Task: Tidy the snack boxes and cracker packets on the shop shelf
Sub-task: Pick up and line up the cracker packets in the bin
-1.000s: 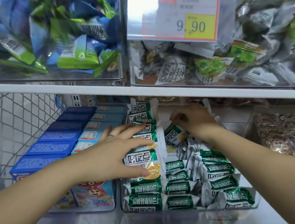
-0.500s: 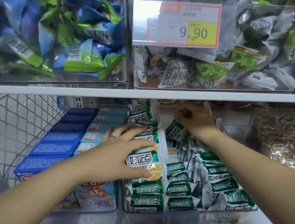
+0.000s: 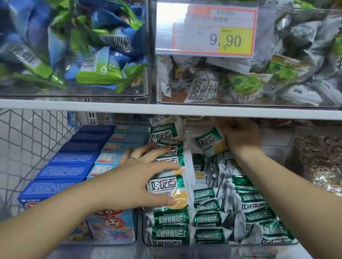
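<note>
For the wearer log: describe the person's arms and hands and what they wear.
The left arm and right arm are bare: no sleeves, gloves, watch or bracelet. The left hand has a small dark mark on one finger, ring or tattoo unclear. The right hand shows nothing worn.

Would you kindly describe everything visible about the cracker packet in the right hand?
The cracker packet is a glossy white wrapper with a green band, bold dark characters and a yellow cracker picture. It is tilted, raised above the loose packets at the back of the clear bin; the right hand grips its right edge.
</note>
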{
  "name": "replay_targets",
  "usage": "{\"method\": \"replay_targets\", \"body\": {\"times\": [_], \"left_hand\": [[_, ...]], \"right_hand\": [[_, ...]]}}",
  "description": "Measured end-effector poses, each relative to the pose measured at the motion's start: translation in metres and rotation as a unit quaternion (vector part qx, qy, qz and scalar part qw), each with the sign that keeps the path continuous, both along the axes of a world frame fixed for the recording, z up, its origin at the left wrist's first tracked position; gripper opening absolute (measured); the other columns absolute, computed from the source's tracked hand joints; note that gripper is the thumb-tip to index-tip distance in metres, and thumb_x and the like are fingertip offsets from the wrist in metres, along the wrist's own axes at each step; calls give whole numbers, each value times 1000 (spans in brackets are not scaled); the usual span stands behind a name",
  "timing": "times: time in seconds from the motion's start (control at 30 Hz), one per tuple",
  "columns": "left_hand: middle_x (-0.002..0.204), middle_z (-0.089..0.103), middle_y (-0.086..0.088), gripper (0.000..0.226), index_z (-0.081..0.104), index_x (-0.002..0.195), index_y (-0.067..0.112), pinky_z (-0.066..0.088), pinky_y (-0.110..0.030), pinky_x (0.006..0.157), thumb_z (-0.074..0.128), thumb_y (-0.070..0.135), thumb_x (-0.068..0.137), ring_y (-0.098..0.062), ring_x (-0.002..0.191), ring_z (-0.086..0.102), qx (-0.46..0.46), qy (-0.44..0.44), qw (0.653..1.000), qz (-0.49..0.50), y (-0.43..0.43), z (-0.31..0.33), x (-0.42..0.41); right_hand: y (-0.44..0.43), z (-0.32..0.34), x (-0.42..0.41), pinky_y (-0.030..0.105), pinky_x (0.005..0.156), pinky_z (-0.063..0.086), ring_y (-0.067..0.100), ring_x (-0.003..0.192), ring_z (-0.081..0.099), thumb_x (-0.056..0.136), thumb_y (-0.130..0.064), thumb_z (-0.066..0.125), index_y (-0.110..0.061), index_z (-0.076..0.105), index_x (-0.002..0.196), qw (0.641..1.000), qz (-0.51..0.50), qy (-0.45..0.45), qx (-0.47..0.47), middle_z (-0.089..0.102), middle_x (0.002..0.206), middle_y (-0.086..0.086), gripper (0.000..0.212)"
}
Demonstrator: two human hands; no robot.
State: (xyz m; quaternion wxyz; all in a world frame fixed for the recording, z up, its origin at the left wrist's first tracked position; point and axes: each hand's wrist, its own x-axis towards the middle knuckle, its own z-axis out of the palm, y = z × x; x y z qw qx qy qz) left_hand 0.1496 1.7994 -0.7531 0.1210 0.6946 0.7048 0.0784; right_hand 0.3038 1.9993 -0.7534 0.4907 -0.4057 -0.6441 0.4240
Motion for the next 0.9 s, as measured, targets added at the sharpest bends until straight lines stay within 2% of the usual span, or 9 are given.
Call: {"method": "replay_targets", "body": {"times": [0.03, 0.13, 0.33, 0.47, 0.57, 0.63, 0.73, 0.8, 0.9], "left_hand": [[155, -5, 25, 68, 23, 138, 58, -8, -44, 117, 52, 70, 77, -9, 144, -12, 0, 1, 1000, 1, 0, 1, 0], [155, -4, 24, 67, 24, 137, 58, -7, -43, 116, 54, 68, 78, -8, 143, -11, -4, -4, 1000, 3, -1, 3, 2], [157, 0, 19, 66, 26, 137, 57, -4, -47, 116, 56, 66, 79, -12, 144, -5, -10, 13, 1000, 6, -1, 10, 5], [159, 5, 12, 64, 29, 140, 49, -3, -53, 114, 53, 63, 83, -18, 145, -1, 17, 75, 997, 17, -7, 18, 15], [155, 20, 11, 60, 38, 140, 40, -1, -48, 115, 46, 64, 86, -14, 143, 12, 117, 101, 988, 29, -23, 19, 30], [142, 41, 12, 58, 50, 133, 33, 16, -34, 114, 43, 62, 83, -8, 132, 33, 211, 33, 976, 28, -41, 16, 48], [111, 59, 16, 28, 62, 114, 31, 38, -10, 87, 62, 41, 88, 4, 98, 54, 232, -183, 954, 47, -69, 6, 80], [97, 65, 17, 16, 61, 101, 33, 46, -14, 79, 66, 29, 86, 3, 83, 61, 210, -325, 919, 71, -84, -2, 97], [88, 65, 17, 16, 60, 93, 36, 51, -22, 77, 67, 22, 86, -3, 77, 64, 213, -408, 883, 92, -96, -11, 107]], "right_hand": [[0, 1, 1, 37, 79, 57, 29, 86, 68, 83, -12, 69, 2, 67, 85, 1000, -26, -4, 15, 71, 90, 18, 14], [-7, 6, 2, 14, 57, 48, 16, 74, 63, 86, -12, 65, 2, 66, 86, 998, -63, -12, 29, 69, 85, 12, 14], [-36, 3, 13, 34, 60, 52, 28, 71, 64, 85, -4, 63, -12, 66, 77, 995, -60, 78, 4, 67, 76, 7, 12], [-78, 4, 38, 26, 56, 37, 13, 64, 49, 83, -5, 66, -16, 65, 71, 988, -49, 142, -45, 55, 62, -1, 16], [-119, 7, 63, 23, 46, 36, 12, 52, 45, 85, -10, 68, -19, 64, 78, 987, -29, 151, -48, 53, 61, 3, 12], [-146, 9, 78, 20, 43, 35, 6, 44, 41, 86, -12, 67, -19, 64, 80, 988, -22, 149, -41, 52, 54, -7, 10], [-183, 6, 94, 21, 47, 37, 6, 50, 47, 86, -14, 67, -18, 65, 83, 982, -1, 177, -62, 58, 57, -11, 5], [-202, -1, 103, 24, 51, 40, 14, 59, 50, 86, -12, 67, -17, 65, 83, 973, 22, 216, -83, 62, 66, -4, 6], [-223, -12, 112, 21, 51, 42, 15, 61, 52, 84, -9, 65, -18, 64, 81, 964, 46, 244, -94, 62, 67, -2, 9]]}}
